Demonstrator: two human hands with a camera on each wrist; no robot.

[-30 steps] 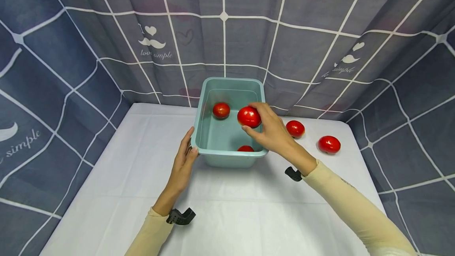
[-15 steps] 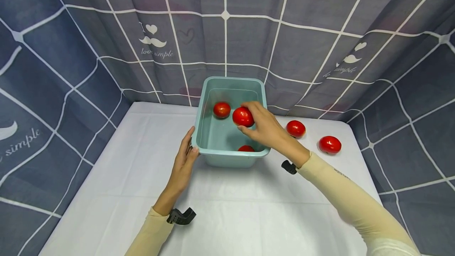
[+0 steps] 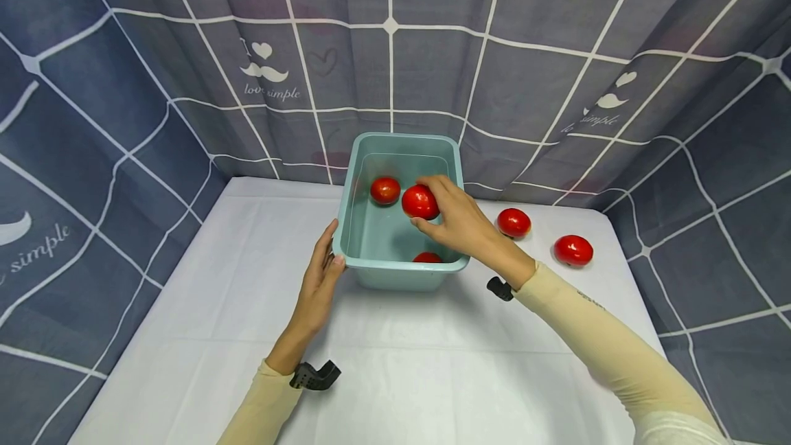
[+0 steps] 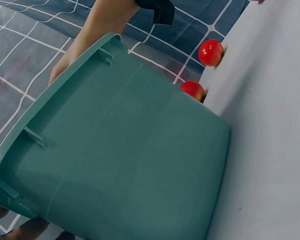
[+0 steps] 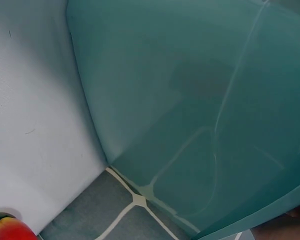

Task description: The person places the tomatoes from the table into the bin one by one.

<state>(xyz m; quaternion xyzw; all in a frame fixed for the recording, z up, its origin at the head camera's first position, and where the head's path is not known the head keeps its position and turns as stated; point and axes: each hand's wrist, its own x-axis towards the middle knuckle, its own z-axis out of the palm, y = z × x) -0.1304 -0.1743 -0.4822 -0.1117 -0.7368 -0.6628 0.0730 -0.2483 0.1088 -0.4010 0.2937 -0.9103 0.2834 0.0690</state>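
My right hand (image 3: 456,220) grips a shiny red tomato (image 3: 419,202) between thumb and fingers, over the inside of a blue-green plastic bin (image 3: 404,266). Inside the bin, another tomato (image 3: 385,191) lies toward the back left, and a third tomato (image 3: 428,257) is partly hidden by the front rim. My left hand (image 3: 317,287) rests against the bin's front left corner, its fingers fairly straight along the side and its thumb near the rim. In the left wrist view, fingertips (image 4: 30,229) touch the bin's outer wall just under the rim. The right wrist view shows mostly the bin's outer wall (image 5: 185,100).
Right of the bin, one tomato (image 3: 514,223) lies close by and another tomato (image 3: 573,251) farther right, on the white-covered table (image 3: 395,376). A grey curtain with white lines (image 3: 346,74) hangs right behind the bin and along both sides.
My right hand has moved a little left with the tomato, farther over the inside of the bin. My left hand and the other tomatoes stay where they were.
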